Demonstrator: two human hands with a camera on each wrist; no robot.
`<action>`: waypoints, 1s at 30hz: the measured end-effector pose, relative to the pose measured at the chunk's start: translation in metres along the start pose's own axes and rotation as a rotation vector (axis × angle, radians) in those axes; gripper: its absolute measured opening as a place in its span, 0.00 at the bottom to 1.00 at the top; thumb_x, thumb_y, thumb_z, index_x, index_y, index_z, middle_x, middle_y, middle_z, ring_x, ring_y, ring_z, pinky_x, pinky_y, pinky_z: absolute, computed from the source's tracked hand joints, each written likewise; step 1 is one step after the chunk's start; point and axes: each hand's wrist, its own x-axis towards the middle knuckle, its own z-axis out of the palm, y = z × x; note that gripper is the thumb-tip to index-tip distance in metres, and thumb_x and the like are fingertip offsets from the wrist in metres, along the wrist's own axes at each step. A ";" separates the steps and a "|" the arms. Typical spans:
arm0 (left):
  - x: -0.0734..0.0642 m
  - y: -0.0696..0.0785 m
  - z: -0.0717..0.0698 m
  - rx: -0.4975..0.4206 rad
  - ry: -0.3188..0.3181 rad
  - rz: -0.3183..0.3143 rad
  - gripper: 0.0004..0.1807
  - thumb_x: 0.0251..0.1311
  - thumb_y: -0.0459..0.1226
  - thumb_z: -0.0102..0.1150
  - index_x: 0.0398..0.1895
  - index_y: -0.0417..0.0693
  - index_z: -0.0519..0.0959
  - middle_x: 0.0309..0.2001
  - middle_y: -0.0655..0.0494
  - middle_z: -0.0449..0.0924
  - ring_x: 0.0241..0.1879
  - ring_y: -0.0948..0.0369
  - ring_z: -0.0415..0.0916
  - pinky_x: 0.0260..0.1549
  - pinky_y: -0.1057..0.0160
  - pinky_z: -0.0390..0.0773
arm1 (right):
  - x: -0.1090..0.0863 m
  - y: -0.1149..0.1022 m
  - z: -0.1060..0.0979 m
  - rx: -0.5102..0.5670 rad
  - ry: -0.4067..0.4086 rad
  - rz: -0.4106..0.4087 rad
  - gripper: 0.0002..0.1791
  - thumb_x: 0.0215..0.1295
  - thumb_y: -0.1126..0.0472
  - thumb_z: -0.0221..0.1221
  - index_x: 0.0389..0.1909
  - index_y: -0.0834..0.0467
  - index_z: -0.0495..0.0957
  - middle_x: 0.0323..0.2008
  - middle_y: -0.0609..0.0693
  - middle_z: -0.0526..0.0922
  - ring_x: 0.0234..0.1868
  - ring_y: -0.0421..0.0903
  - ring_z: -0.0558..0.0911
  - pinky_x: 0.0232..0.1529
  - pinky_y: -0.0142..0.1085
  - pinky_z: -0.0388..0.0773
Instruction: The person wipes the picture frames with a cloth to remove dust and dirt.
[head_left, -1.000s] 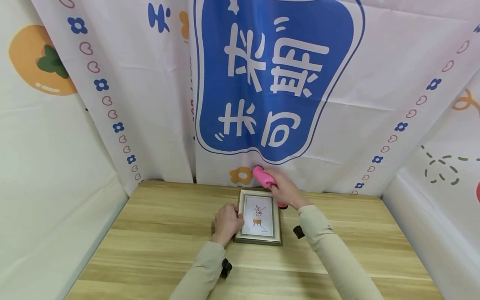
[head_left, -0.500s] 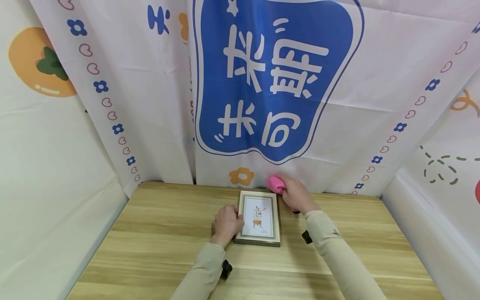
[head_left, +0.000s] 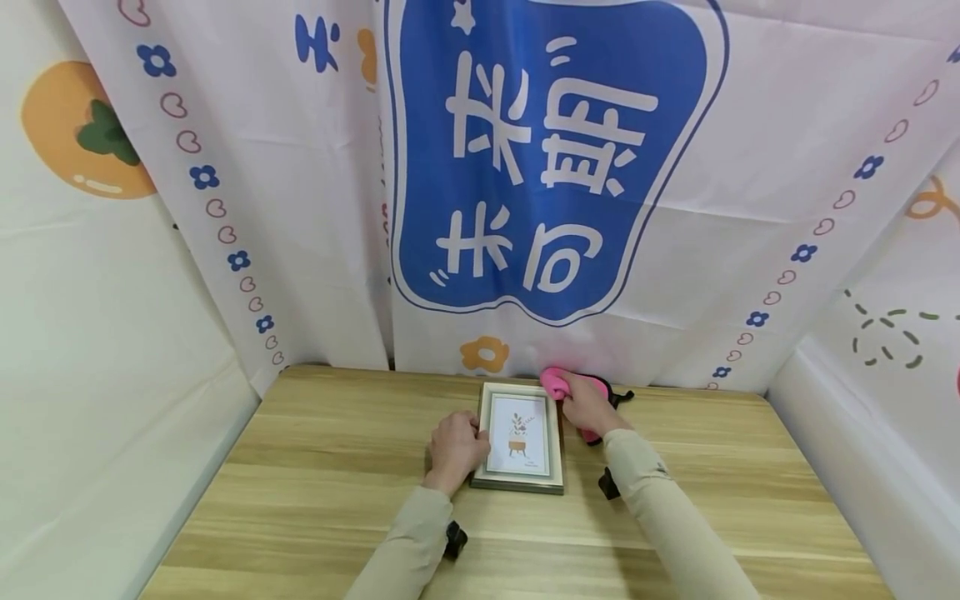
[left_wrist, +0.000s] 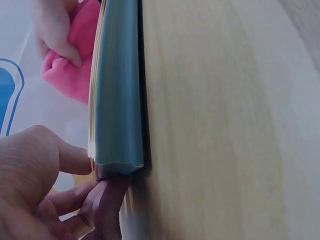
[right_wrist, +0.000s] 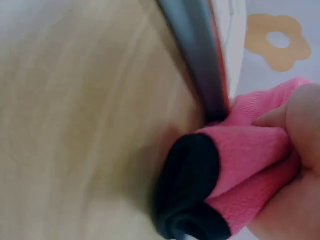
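On wood-grain table (head_left: 322,475), your left hand (head_left: 456,450) pinching cream-bordered picture frame (head_left: 556,446), potted-plant print (head_left: 518,437) facing up; your right hand (head_left: 588,406) gripping pink, black-edged cloth (head_left: 554,382) at frame's far right corner.

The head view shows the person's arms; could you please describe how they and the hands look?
The left sleeve and right sleeve are pale beige, long and creased, the right with a small dark mark near its end. A small black device shows beside each sleeve. The left hand and right hand are ungloved.
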 end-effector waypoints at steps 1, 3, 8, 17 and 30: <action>0.000 0.000 0.000 -0.010 0.002 0.012 0.11 0.65 0.37 0.68 0.25 0.52 0.79 0.27 0.56 0.78 0.28 0.56 0.74 0.28 0.53 0.72 | 0.000 0.002 0.002 0.022 -0.009 0.002 0.17 0.57 0.76 0.45 0.44 0.60 0.73 0.32 0.56 0.73 0.35 0.51 0.72 0.39 0.44 0.66; -0.001 0.000 0.000 -0.031 0.007 0.036 0.11 0.65 0.36 0.68 0.24 0.51 0.78 0.26 0.56 0.78 0.26 0.56 0.73 0.26 0.55 0.71 | 0.002 0.004 0.004 0.034 -0.026 0.031 0.14 0.58 0.76 0.44 0.40 0.57 0.70 0.30 0.55 0.70 0.34 0.51 0.71 0.39 0.44 0.64; -0.002 0.000 -0.001 -0.046 0.016 0.060 0.14 0.66 0.35 0.66 0.22 0.50 0.75 0.23 0.57 0.74 0.22 0.58 0.68 0.24 0.58 0.66 | 0.011 -0.009 0.003 -0.027 -0.094 0.143 0.12 0.62 0.73 0.48 0.42 0.57 0.73 0.37 0.56 0.76 0.38 0.52 0.73 0.43 0.46 0.65; -0.001 -0.002 -0.001 -0.037 0.022 0.073 0.16 0.65 0.35 0.66 0.20 0.51 0.74 0.22 0.58 0.73 0.22 0.60 0.66 0.25 0.58 0.65 | 0.025 -0.029 0.012 -0.117 -0.121 0.175 0.07 0.66 0.71 0.55 0.37 0.56 0.72 0.35 0.53 0.75 0.38 0.52 0.74 0.43 0.45 0.66; 0.001 0.003 -0.002 0.007 0.018 0.076 0.15 0.62 0.34 0.67 0.19 0.50 0.75 0.22 0.56 0.73 0.24 0.58 0.67 0.25 0.57 0.67 | 0.038 -0.055 0.035 -0.102 -0.080 0.051 0.10 0.59 0.72 0.56 0.31 0.54 0.68 0.28 0.50 0.68 0.34 0.48 0.71 0.41 0.41 0.64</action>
